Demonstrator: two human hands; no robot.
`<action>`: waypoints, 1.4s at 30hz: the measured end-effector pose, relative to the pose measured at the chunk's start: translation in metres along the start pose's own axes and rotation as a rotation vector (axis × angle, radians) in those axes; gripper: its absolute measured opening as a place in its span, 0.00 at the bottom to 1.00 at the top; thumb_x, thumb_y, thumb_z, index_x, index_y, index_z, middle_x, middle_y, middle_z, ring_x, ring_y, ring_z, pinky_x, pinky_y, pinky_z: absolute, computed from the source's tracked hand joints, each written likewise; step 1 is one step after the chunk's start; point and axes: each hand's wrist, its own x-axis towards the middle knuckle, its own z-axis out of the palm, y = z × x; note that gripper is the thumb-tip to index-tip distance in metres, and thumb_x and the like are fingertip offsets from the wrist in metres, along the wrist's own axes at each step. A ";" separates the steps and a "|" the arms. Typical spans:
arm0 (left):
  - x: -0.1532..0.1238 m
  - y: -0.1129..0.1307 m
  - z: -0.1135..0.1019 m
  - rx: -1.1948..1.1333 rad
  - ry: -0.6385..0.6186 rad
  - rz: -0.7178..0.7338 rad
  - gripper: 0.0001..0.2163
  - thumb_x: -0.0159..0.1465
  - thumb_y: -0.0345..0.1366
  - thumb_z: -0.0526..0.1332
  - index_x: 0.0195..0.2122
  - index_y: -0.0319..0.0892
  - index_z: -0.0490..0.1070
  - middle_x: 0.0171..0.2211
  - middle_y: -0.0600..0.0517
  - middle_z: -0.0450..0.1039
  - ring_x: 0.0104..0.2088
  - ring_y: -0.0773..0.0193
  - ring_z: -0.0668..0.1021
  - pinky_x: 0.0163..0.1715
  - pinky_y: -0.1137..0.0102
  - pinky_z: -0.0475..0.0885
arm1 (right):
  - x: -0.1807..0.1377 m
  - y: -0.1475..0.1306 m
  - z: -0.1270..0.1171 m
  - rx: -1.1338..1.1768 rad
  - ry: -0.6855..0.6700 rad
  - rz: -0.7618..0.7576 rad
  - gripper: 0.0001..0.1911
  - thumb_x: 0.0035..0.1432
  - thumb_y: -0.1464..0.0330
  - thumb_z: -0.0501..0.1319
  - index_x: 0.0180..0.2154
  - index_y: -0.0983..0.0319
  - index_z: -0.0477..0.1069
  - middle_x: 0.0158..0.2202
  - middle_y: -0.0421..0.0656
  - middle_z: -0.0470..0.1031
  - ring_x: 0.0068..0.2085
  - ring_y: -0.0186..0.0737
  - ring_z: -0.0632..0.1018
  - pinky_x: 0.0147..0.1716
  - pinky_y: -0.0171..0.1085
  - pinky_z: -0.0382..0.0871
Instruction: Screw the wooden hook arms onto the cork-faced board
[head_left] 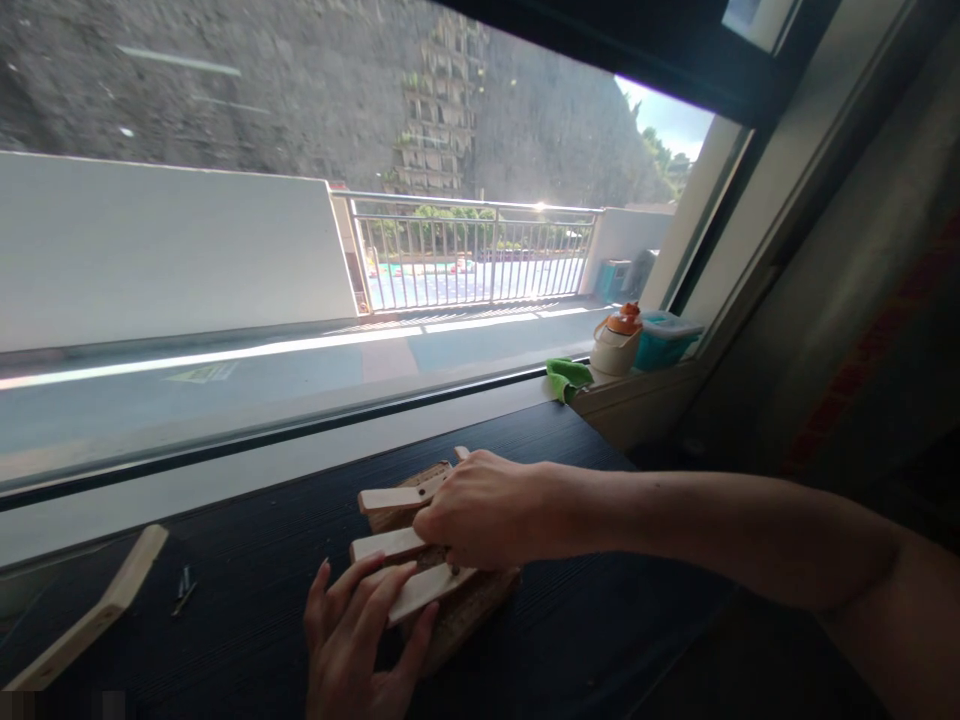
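Note:
A wooden assembly (427,540) lies on the dark table (247,600): a brown board with three pale wooden slats across it. My left hand (360,640) rests on the nearest slat (420,592), fingers stretched flat over its end. My right hand (487,510) reaches in from the right. It is closed in a pinch over the middle slat (386,545). What it pinches is hidden under the fingers. The far slat (394,497) sits free beside the knuckles.
A loose pale wooden piece (97,610) lies at the table's left, with a few dark screws (182,588) beside it. On the sill at the right are a green cloth (568,377), a white and orange bottle (616,340) and a teal box (664,338). A large window runs behind.

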 end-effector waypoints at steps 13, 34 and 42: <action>0.001 0.001 0.001 -0.012 0.009 -0.014 0.14 0.56 0.33 0.64 0.43 0.43 0.68 0.36 0.48 0.78 0.43 0.55 0.75 0.57 0.48 0.56 | -0.004 0.001 -0.007 -0.073 0.043 -0.037 0.07 0.58 0.71 0.56 0.35 0.63 0.73 0.32 0.45 0.77 0.36 0.41 0.77 0.26 0.35 0.60; 0.006 0.002 0.000 -0.015 0.051 0.052 0.12 0.56 0.32 0.64 0.42 0.37 0.70 0.34 0.44 0.78 0.43 0.55 0.74 0.58 0.50 0.55 | -0.008 0.004 -0.004 -0.033 0.052 -0.058 0.07 0.57 0.71 0.56 0.36 0.63 0.72 0.35 0.44 0.78 0.39 0.45 0.77 0.31 0.38 0.65; 0.002 0.001 0.001 -0.029 0.047 0.024 0.14 0.55 0.31 0.66 0.42 0.39 0.70 0.35 0.45 0.78 0.43 0.54 0.74 0.57 0.48 0.56 | -0.003 0.007 0.002 0.009 -0.010 -0.020 0.10 0.58 0.75 0.54 0.36 0.64 0.74 0.38 0.45 0.77 0.44 0.44 0.76 0.35 0.39 0.65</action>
